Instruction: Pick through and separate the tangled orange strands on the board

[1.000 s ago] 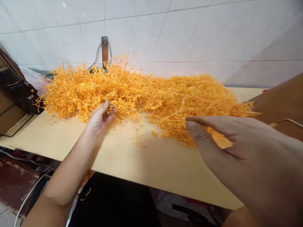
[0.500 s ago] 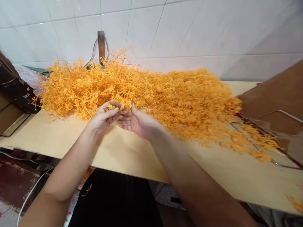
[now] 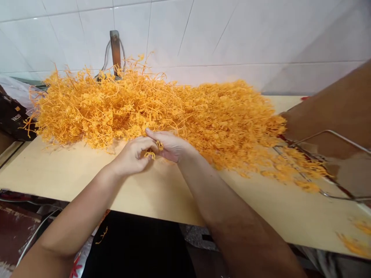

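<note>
My left hand (image 3: 135,155) is closed in a pinch on a small orange artificial sprig (image 3: 150,155), whose curled tips show at the fingertips. Pressed against it is my right hand (image 3: 168,146), curled inward with its thumb over the left fingers. More orange tips show against the right palm; most of the right fingers and the stem are hidden. Just behind both hands lies a large heap of orange artificial sprigs (image 3: 116,104), thin-stemmed and branching. Both hands hover over the pale tabletop (image 3: 168,197).
Brown cardboard (image 3: 333,112) and a bent metal wire frame (image 3: 333,133) stand at the right. Loose sprigs (image 3: 355,245) lie by the right front edge. At left are a black box (image 3: 14,119) and clear plastic (image 3: 17,90). An upright bar (image 3: 115,54) rises behind the heap.
My left hand has turned over, knuckles up, and moved right against my right hand. The right hand has curled inward from a more open pose. The view has shifted slightly right.
</note>
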`<state>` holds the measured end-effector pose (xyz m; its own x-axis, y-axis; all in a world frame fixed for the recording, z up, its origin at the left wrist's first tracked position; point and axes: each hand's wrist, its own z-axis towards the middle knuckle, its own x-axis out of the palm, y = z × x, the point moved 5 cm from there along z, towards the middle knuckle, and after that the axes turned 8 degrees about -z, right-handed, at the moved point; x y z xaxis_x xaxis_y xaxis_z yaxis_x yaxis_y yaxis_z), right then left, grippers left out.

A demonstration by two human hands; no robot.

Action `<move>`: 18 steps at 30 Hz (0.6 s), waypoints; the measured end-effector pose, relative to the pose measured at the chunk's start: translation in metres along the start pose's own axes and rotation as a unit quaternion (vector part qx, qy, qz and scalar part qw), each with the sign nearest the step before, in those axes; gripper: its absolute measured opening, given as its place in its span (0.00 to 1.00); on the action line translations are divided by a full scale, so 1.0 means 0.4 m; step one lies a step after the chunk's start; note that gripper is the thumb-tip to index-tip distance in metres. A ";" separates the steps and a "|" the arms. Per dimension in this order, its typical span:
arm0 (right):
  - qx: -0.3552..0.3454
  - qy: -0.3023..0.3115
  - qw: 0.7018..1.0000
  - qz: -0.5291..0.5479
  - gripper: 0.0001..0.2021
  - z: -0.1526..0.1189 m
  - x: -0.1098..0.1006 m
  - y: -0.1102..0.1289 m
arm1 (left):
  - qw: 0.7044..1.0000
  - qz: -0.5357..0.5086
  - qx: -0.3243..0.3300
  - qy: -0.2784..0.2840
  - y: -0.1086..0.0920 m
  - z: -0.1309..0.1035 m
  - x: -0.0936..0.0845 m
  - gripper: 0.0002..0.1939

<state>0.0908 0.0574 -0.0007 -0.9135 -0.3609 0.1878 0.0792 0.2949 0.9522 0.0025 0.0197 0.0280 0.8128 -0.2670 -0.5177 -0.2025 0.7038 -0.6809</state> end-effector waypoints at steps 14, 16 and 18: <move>-0.129 -0.091 0.973 0.168 0.07 0.007 -0.032 0.021 | 0.951 -0.157 -0.152 -0.218 0.020 -0.002 -0.021 0.14; -0.136 -0.095 0.976 0.143 0.09 0.005 -0.033 0.020 | 0.925 -0.221 -0.245 -0.191 0.045 -0.005 -0.012 0.18; -0.142 -0.115 0.975 0.125 0.12 0.000 -0.035 0.019 | 0.889 -0.286 -0.326 -0.148 0.059 -0.010 0.003 0.20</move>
<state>0.1040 0.0647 0.0041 -0.9143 -0.0912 0.3947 0.3884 0.0798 0.9180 -0.0036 0.0334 0.0090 0.9732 -0.2058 0.1030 0.0950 -0.0484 -0.9943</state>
